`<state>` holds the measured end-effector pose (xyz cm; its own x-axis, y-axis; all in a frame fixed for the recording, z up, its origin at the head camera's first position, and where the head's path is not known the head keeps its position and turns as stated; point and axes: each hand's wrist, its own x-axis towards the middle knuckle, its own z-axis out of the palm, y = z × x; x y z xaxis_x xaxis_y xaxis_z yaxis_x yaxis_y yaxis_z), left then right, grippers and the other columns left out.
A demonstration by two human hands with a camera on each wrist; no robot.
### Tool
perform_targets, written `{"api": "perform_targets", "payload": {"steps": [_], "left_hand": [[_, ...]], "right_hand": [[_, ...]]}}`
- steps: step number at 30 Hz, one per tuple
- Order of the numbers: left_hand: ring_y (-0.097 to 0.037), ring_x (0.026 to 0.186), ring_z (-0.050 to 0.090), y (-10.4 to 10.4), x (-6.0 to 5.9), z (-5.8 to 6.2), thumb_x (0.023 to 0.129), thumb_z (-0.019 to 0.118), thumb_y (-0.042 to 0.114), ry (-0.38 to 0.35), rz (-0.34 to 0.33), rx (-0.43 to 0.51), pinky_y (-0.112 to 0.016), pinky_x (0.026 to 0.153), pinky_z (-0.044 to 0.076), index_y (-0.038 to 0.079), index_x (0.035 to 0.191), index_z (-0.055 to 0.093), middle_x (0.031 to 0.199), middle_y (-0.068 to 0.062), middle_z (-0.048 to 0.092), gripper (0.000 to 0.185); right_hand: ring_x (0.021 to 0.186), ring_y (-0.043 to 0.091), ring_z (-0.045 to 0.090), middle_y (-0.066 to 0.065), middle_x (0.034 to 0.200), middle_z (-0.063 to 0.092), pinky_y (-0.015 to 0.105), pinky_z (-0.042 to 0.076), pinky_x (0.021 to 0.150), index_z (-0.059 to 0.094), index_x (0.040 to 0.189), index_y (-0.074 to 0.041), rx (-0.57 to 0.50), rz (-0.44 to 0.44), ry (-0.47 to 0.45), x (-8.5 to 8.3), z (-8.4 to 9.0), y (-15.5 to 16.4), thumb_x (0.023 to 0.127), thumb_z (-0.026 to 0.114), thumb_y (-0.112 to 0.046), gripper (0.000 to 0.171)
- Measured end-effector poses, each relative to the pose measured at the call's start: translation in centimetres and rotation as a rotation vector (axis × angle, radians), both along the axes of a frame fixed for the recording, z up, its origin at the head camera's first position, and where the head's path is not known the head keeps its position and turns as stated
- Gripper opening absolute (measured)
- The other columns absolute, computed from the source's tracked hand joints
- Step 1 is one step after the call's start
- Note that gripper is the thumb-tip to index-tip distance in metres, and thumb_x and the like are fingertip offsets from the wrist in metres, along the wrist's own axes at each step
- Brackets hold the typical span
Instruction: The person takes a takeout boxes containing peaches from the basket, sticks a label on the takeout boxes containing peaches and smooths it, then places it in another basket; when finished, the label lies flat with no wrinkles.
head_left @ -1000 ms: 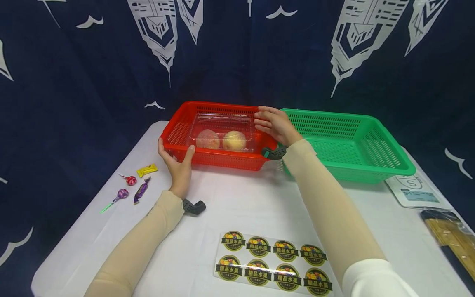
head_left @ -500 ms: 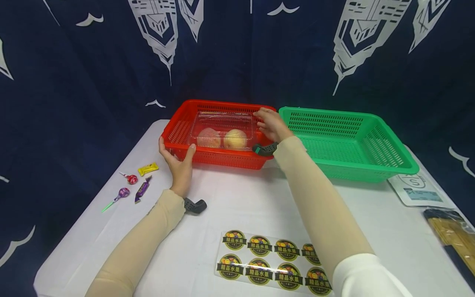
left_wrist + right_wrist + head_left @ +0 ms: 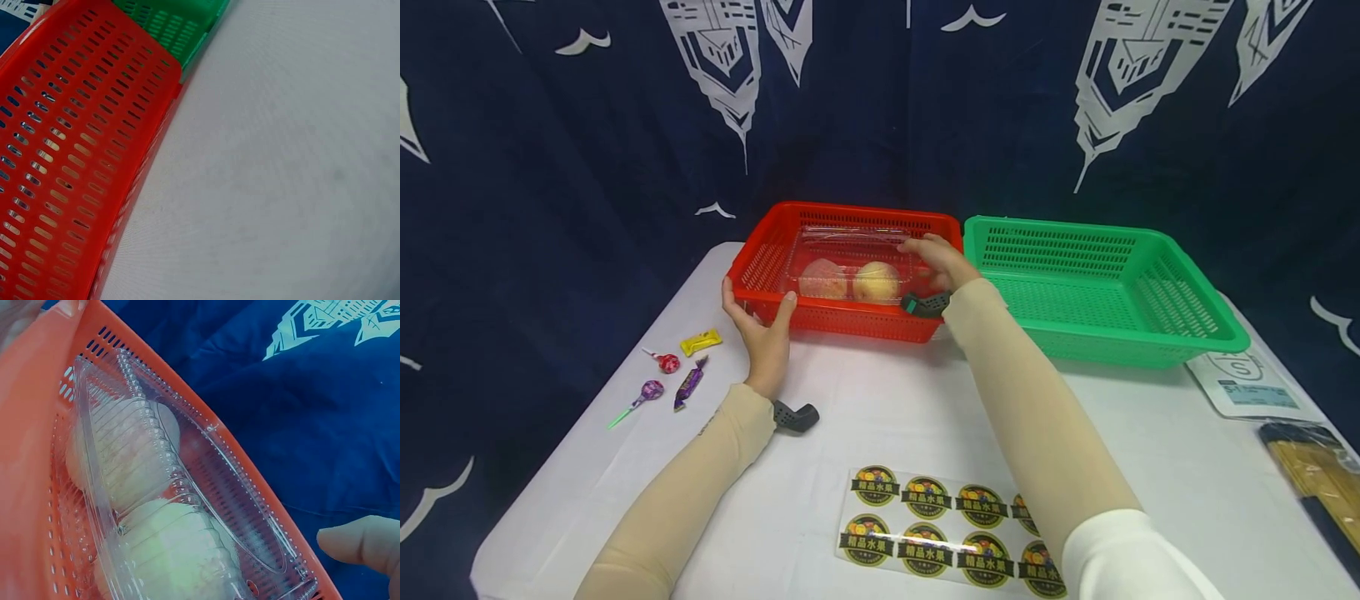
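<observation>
While the left hand (image 3: 758, 333) keeps its place at the near left corner of the red basket (image 3: 752, 268), thumb over the rim and the other fingers against the outer wall, the head view shows what has changed: the right hand (image 3: 934, 260) has come down from the basket's far right rim and now sits lower and further left, inside the basket at the right end of the clear clamshell box (image 3: 850, 265) with its two pale fruits. Whether those fingers have closed on the box cannot be told from here; they look only loosely bent over its edge. The green basket (image 3: 1187, 333) stands just beside on the bench (image 3: 887, 408), with a sticker sheet (image 3: 940, 521) nearer the person. The left wrist view shows only the red basket's slotted outer wall (image 3: 56, 175) on the bench, no fingers. In the right wrist view the box (image 3: 156, 506) lies inside the red basket and a fingertip (image 3: 356, 544) hovers apart from it, so I judge the box reached for but not yet gripped.
</observation>
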<state>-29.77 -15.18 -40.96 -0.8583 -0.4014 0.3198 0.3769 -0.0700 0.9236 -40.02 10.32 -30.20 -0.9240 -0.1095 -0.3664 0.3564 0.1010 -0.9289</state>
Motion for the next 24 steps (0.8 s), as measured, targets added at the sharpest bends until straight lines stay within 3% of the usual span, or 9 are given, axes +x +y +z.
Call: {"api": "perform_targets", "payload": {"steps": [5, 10, 13, 20, 24], "left_hand": [[-0.019, 0.161, 0.018, 0.05, -0.15, -0.16, 0.104, 0.070, 0.024, -0.004, 0.003, -0.005, -0.034, 0.131, 0.024, 0.027, 0.172, 0.000, 0.176, 0.002, 0.010, 0.098], [-0.018, 0.160, 0.019, 0.12, -0.03, -0.12, 0.104, 0.071, 0.025, -0.007, 0.010, -0.012, -0.035, 0.130, 0.027, 0.025, 0.172, 0.000, 0.176, 0.002, 0.011, 0.099], [-0.019, 0.160, 0.018, 0.16, 0.02, -0.09, 0.103, 0.072, 0.024, -0.011, 0.010, -0.011, -0.036, 0.131, 0.027, 0.026, 0.172, -0.001, 0.176, 0.001, 0.011, 0.100], [-0.018, 0.160, 0.018, 0.16, 0.10, -0.18, 0.103, 0.072, 0.024, -0.016, 0.005, -0.001, -0.039, 0.132, 0.025, 0.029, 0.172, -0.001, 0.176, 0.000, 0.010, 0.100], [-0.017, 0.159, 0.020, 0.24, 0.23, -0.05, 0.103, 0.072, 0.026, -0.022, 0.009, -0.008, -0.037, 0.131, 0.025, 0.029, 0.172, 0.000, 0.176, 0.001, 0.011, 0.100]], "right_hand": [[0.160, 0.044, 0.028, 0.016, 0.179, 0.012, 0.061, 0.031, 0.127, 0.001, 0.174, -0.011, 0.078, 0.062, -0.012, 0.01, -0.14, 0.08, 0.108, 0.061, -0.024, 0.090], [0.146, 0.038, 0.044, 0.022, 0.171, 0.032, 0.048, 0.046, 0.120, 0.029, 0.167, -0.003, 0.231, 0.155, -0.017, -0.08, -0.34, 0.10, 0.108, 0.059, -0.030, 0.072], [0.133, 0.036, 0.052, 0.023, 0.167, 0.039, 0.044, 0.051, 0.114, 0.041, 0.162, -0.004, 0.247, 0.183, -0.032, -0.10, -0.56, 0.09, 0.109, 0.058, -0.032, 0.063], [0.119, 0.032, 0.057, 0.023, 0.165, 0.042, 0.038, 0.055, 0.106, 0.049, 0.156, 0.000, 0.275, 0.234, -0.022, -0.14, -0.84, -0.05, 0.109, 0.055, -0.029, 0.056], [0.109, 0.029, 0.058, 0.021, 0.165, 0.042, 0.031, 0.059, 0.087, 0.054, 0.151, 0.002, 0.297, 0.227, -0.015, -0.16, -0.78, -0.08, 0.108, 0.058, -0.028, 0.052]]}}
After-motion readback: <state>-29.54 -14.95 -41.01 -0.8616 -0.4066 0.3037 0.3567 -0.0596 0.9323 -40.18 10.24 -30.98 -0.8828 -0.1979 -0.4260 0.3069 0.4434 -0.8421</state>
